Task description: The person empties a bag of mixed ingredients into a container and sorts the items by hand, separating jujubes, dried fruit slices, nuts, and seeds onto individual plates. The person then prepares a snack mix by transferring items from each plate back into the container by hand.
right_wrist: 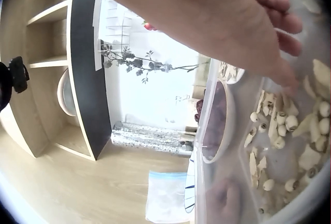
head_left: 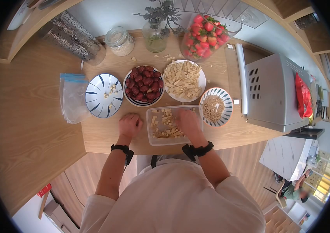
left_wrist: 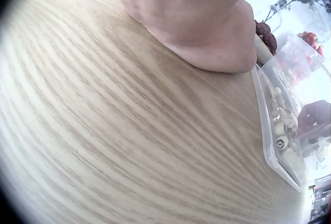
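Note:
In the head view, my right hand (head_left: 188, 123) reaches into a clear plastic container (head_left: 148, 130) near the counter's front edge. Pale lotus seeds (right_wrist: 291, 123) and dried cream-coloured slices (right_wrist: 310, 158) lie scattered over its floor. The right wrist view has the fingers relaxed and slightly bent above them, with no item visible in the grasp; the thumb tip points down close to the slices. Left of the container, my left hand (head_left: 130, 125) rests on the wood, fingers loosely curled and holding nothing. Its fingertips are hidden in the left wrist view.
Behind the container stand a plate with several seeds (head_left: 102, 106), a bowl of red dates (head_left: 144, 83), a plate of slices (head_left: 183, 79) and a bowl of thin pale pieces (head_left: 214, 108). Plastic bags (head_left: 73, 99) lie left. Strawberries (head_left: 205, 37), jars and a grey appliance (head_left: 274, 93) surround them.

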A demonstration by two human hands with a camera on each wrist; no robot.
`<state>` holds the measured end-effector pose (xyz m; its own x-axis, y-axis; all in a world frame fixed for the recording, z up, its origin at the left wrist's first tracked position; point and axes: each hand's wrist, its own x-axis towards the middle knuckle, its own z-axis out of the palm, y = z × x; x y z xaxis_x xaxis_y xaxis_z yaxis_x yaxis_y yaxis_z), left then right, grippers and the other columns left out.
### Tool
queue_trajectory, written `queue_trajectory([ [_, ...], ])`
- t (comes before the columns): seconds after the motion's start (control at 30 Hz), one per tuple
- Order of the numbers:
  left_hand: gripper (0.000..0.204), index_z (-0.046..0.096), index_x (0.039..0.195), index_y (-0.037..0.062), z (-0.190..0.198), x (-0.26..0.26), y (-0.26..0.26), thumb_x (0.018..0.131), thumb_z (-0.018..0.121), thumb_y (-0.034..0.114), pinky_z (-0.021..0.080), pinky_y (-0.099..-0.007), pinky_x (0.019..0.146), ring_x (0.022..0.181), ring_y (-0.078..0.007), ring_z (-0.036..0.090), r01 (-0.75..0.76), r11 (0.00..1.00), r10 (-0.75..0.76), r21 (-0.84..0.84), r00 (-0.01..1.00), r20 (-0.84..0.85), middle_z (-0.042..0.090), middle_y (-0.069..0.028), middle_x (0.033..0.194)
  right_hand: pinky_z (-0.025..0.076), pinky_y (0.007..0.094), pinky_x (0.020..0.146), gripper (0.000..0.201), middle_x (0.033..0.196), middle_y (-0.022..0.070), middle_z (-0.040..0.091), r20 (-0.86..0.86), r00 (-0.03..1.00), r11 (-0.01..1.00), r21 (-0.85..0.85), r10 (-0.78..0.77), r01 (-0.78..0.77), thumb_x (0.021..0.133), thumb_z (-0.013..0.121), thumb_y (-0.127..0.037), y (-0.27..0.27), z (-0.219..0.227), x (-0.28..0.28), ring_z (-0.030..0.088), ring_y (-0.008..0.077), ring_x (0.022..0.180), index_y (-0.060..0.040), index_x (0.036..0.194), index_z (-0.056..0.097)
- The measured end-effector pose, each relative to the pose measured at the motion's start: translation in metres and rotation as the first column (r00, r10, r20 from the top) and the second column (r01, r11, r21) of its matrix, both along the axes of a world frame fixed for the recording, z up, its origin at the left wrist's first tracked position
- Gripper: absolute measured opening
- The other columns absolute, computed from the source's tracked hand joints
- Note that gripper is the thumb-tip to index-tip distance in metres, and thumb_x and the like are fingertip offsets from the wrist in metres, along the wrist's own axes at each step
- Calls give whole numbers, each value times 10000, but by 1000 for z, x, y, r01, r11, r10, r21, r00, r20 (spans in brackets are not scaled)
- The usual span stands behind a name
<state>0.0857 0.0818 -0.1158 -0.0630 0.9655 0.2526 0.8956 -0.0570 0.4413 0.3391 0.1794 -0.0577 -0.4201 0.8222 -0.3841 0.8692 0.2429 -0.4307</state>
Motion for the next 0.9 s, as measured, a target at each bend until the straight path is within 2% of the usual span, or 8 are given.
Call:
queue_trajectory([
  [0.2,156,517,637,95,1,0,1,738,630,134,475,-417,536,598,-288,567,-3,1000,3,1,1000,-3,519,-60,602,548,464,724,309,884,218,684,75,997,1000,9,-24,24,775,757,-241,0,1,-1,675,385,861,4,924,642],
  [0.3,160,515,634,95,1,1,0,739,629,134,474,-417,536,597,-291,566,-4,1000,4,-1,1000,1,517,-62,598,542,471,732,298,887,216,682,111,993,999,-22,40,-37,784,744,-227,1,-1,-2,672,385,861,-3,950,638],
  [0.5,162,513,633,97,3,1,1,741,627,134,473,-420,531,584,-296,563,-7,1000,7,-2,1000,11,519,-66,595,525,489,740,189,841,212,674,60,997,997,45,52,-55,833,660,-153,-5,-40,-1,656,398,853,-4,945,629],
  [0.67,161,513,633,100,4,2,0,742,627,135,474,-421,531,580,-299,563,-11,1000,11,-1,1000,13,519,-68,593,516,497,732,125,795,219,661,4,997,991,112,71,-71,853,617,-124,-7,-42,0,648,402,826,-8,897,617],
  [0.8,157,513,639,101,4,1,0,741,628,133,474,-423,532,584,-300,564,-12,1000,12,2,1000,10,520,-69,595,513,498,727,120,784,223,656,-52,994,990,106,100,-94,861,603,-126,-4,-24,2,646,400,819,-12,892,619],
  [0.9,158,509,641,101,3,2,0,741,627,131,473,-424,533,588,-300,564,-8,1000,8,-5,1000,17,521,-67,599,512,493,725,131,786,225,656,-99,994,998,46,36,-31,860,609,-144,-2,-20,1,644,397,815,-19,888,637],
])
